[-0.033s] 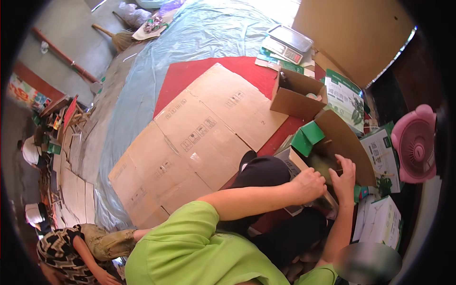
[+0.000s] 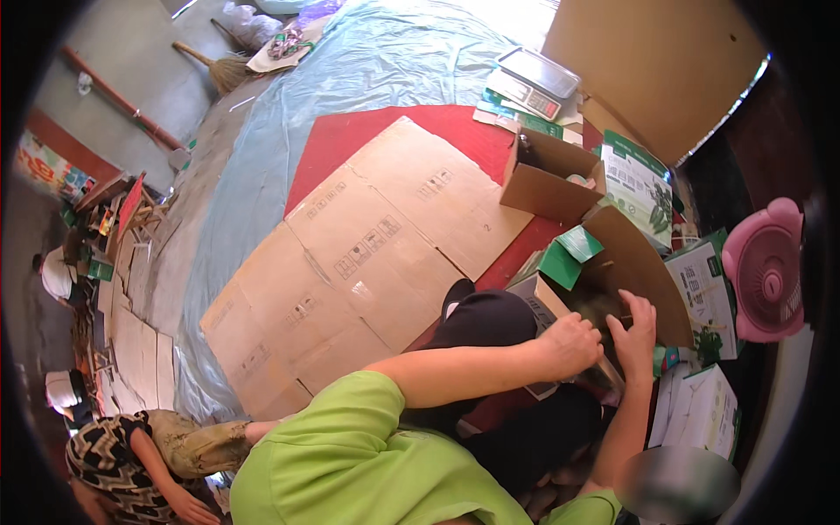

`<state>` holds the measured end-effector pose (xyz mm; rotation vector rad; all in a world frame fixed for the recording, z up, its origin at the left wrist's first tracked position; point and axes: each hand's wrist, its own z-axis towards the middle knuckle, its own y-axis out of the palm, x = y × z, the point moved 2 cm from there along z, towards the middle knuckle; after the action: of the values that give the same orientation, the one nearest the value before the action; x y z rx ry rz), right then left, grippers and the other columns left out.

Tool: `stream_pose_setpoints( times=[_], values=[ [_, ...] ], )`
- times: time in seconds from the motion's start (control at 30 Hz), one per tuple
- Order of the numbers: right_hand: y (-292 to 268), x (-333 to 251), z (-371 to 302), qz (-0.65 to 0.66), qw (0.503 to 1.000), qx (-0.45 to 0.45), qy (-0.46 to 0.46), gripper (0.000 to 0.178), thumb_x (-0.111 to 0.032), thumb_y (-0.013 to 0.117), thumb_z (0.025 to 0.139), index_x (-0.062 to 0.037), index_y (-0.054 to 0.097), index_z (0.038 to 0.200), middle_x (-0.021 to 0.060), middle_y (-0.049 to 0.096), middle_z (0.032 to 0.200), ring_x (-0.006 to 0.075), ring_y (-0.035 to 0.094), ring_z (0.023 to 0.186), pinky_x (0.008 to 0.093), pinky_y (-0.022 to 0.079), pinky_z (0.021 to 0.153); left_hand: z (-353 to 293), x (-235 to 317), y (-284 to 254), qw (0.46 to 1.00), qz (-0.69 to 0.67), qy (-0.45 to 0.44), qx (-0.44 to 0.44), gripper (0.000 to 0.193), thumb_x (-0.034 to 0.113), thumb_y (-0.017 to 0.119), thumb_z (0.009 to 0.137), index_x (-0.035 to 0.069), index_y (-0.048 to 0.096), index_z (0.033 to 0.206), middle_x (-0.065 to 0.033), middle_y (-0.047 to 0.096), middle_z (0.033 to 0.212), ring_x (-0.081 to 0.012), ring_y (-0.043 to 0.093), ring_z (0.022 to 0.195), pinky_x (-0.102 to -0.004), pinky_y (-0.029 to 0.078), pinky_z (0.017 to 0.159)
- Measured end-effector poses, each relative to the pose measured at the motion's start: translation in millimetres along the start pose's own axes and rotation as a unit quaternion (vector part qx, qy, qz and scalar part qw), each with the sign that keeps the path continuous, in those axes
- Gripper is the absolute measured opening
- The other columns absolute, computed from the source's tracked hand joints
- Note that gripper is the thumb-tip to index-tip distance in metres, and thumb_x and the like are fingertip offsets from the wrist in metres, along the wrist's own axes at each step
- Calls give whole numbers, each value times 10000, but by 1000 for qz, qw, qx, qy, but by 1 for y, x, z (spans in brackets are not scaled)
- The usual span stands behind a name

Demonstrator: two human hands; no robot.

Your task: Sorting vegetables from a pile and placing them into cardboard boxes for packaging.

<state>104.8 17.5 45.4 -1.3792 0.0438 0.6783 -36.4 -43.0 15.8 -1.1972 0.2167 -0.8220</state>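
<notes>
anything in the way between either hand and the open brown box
Nothing visible stands between the left hand or the right hand and the open brown box; the green cardboard piece sits farther up the picture, not between them.

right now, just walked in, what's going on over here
A person in a green shirt has both hands at an open cardboard box. The left hand's fingers are bunched; the right hand is curved beside it. What either holds is unclear. Flattened cardboard lies on a red mat nearby.
</notes>
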Motion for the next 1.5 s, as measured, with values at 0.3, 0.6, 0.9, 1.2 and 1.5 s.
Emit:
stream_pose_setpoints(
  times=[0.3,0.6,0.9,1.2,1.5],
  values=[
    [-36,28,-51,59,986,4,157,384,-50,623,760,-21,560,1137,134,567,1035,276,542,982,360,417,882,5,2,-9,1000,-24,-8,-15,113,193,561,745,114,635,777,-11,586,742,-183,570,753,-310,421,670],
    [-46,83,-133,76,962,96,246,358,-62,628,788,2,565,1135,133,586,1029,251,567,955,344,447,845,13,16,-2,998,-50,5,-48,124,207,552,760,123,631,804,-31,593,799,-202,581,818,-319,448,738],
    [-33,67,-107,114,957,179,198,283,-164,676,744,-56,626,1000,131,628,941,305,597,888,385,474,784,17,0,-20,998,-34,-12,-49,225,92,548,783,136,652,978,-40,644,959,-250,617,859,-377,477,762],
    [-59,103,-193,157,873,371,275,196,-49,653,762,-34,629,956,103,629,883,227,613,820,324,486,730,38,26,-11,997,-44,6,-70,291,-2,549,777,110,653,1025,-51,643,976,-251,598,913,-366,466,800],
    [83,124,-350,85,822,230,515,162,-143,593,781,-77,642,922,143,630,913,326,599,885,411,478,762,32,26,-6,995,-50,-37,-82,317,-16,527,795,117,663,1049,-60,652,1001,-266,607,928,-361,466,817]
  ],
)
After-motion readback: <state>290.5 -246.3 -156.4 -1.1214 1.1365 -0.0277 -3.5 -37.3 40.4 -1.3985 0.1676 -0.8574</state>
